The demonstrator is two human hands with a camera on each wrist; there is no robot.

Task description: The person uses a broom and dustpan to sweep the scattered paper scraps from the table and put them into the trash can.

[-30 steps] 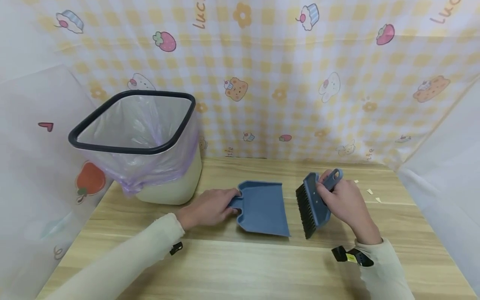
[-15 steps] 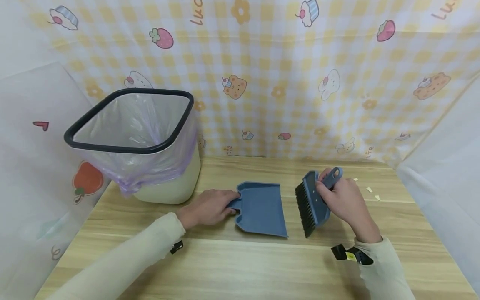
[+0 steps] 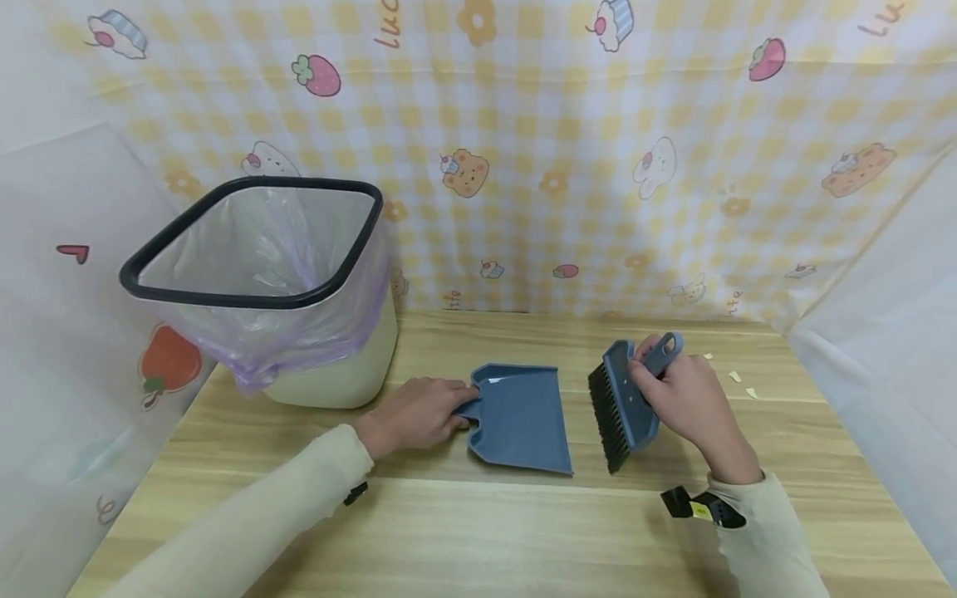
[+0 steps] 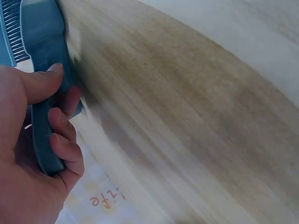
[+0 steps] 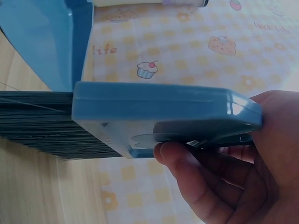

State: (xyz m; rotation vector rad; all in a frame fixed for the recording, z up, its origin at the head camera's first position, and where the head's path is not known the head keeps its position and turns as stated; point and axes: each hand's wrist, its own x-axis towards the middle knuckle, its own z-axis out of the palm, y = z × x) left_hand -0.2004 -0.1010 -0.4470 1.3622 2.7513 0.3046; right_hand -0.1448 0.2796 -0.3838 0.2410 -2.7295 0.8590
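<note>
My left hand (image 3: 420,413) grips the short handle of a blue dustpan (image 3: 523,419), its fingers curled round it in the left wrist view. The pan lies on the wooden table with its wide lip facing right; a small pale mark shows near its back corner. To the right, my right hand (image 3: 689,397) holds a small blue hand brush (image 3: 630,397), thumb against the brush body. Its dark bristles (image 5: 42,122) point left and down toward the pan's lip, with a narrow gap between. Several pale scraps (image 3: 734,376) lie on the table beyond the right hand.
A cream trash bin (image 3: 336,380) with a black rim and a clear purplish liner stands at the back left, close behind my left hand. A checkered, printed cloth (image 3: 508,208) hangs along the table's back edge, and white sheets border both sides.
A pale mark now shows near the dustpan's back corner. Both hands keep their grips and hardly move; the view has shifted slightly, and the pan sits very slightly further left.
</note>
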